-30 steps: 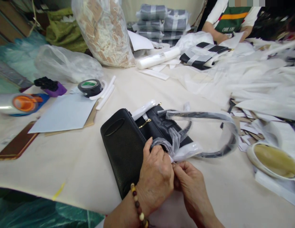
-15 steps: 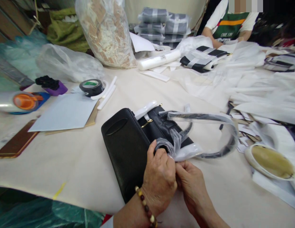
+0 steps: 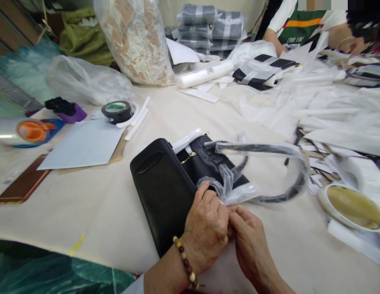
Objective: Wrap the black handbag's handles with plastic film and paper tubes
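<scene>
A black handbag (image 3: 161, 192) lies on its side on the table, with a gold zipper pull (image 3: 189, 158) showing. Clear plastic film wraps its long handle (image 3: 295, 161), and white padding (image 3: 243, 193) pokes out at its near right end. My left hand (image 3: 207, 224), a bead bracelet at its wrist, is curled closed over the bag's near edge by the bunched film. Right against it, my right hand (image 3: 251, 234) is closed in a pinch at the same edge. What lies between its fingertips is hidden behind my left hand.
To the left are a tape roll (image 3: 118, 111), pale sheet (image 3: 81, 143), brown phone-like slab (image 3: 23, 179) and orange-cored film roll (image 3: 32, 130). An oval dish (image 3: 355, 206) and scraps (image 3: 321, 167) lie right. A co-worker (image 3: 306, 30) stands behind wrapped bags (image 3: 263, 71).
Both my hands stay at the bag's near edge, having shifted very slightly. The co-worker's one hand has moved out to the right. My view has tilted a little.
</scene>
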Motion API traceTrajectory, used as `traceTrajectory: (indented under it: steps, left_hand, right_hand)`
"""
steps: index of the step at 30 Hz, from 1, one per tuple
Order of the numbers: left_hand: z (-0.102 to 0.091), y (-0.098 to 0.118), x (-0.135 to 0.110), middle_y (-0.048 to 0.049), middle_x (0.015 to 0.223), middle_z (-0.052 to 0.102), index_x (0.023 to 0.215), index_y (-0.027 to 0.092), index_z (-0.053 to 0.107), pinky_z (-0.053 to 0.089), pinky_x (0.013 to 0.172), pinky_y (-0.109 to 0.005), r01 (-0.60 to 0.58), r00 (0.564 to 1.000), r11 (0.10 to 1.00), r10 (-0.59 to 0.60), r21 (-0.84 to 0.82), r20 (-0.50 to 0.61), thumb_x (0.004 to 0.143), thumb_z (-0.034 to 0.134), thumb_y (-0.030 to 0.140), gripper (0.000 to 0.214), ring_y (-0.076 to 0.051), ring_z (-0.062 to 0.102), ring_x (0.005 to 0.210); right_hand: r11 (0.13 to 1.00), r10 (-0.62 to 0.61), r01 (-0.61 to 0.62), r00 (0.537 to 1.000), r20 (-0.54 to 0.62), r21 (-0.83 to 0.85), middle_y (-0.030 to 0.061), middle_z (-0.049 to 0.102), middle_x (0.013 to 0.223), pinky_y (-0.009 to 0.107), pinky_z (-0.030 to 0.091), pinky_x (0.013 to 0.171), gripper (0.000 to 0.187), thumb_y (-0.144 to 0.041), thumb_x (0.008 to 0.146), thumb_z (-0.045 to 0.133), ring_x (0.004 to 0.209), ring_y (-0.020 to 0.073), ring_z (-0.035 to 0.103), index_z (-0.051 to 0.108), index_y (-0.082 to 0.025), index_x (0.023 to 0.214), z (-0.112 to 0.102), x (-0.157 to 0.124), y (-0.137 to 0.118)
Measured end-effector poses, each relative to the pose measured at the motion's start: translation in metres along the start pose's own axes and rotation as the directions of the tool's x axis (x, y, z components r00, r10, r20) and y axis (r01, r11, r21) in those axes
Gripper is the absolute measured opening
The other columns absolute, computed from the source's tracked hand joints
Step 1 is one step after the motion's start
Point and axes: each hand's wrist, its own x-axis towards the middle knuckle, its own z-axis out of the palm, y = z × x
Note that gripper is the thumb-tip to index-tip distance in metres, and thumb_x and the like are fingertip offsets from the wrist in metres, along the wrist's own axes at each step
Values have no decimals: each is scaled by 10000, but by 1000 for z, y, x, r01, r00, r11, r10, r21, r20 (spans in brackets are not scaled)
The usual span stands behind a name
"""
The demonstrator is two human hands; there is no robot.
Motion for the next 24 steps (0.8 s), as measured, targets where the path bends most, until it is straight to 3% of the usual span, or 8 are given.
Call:
traceTrajectory:
  steps: [6,10,14,18,24]
  left_hand:
    - [-2,0,1,-36,626,509,618,143,542,382,1007,-464,4,1000,1000,-4,-1,30,818,346,51,295,-170,475,714]
    - [-6,-2,1,-38,648,518,634,134,546,354,1028,-462,-6,996,1000,5,3,83,819,361,54,274,-170,478,734]
    - [-12,-3,1,-58,710,543,694,112,571,307,1054,-478,-8,987,998,16,-56,157,790,414,93,185,-189,499,806]
    - [-18,-2,2,-72,751,558,752,104,590,274,1067,-496,32,983,993,-11,-115,183,723,472,135,125,-207,510,843]
    - [-16,-2,3,-60,710,552,746,116,583,306,1041,-492,31,987,994,-14,-105,159,806,407,115,186,-192,519,805]
  right_hand:
    - [992,14,-35,985,174,119,-35,500,498,196,309,467,81,-218,602,618,476,83,397,614,-149,644,-15,1,2]
    - [992,-18,-14,968,252,124,-20,538,522,195,317,486,101,-162,599,550,495,87,424,627,-147,662,-21,2,2]
    - [998,-17,-1,962,273,67,-30,532,489,190,305,460,135,-277,699,628,459,77,416,616,-148,660,-20,6,3]
    - [998,-51,40,966,254,47,-40,530,484,186,316,435,270,-398,670,706,438,71,415,603,-153,625,-19,9,4]
    - [998,-68,62,968,242,32,-37,527,444,188,330,417,319,-452,657,710,411,74,431,613,-151,617,-16,10,4]
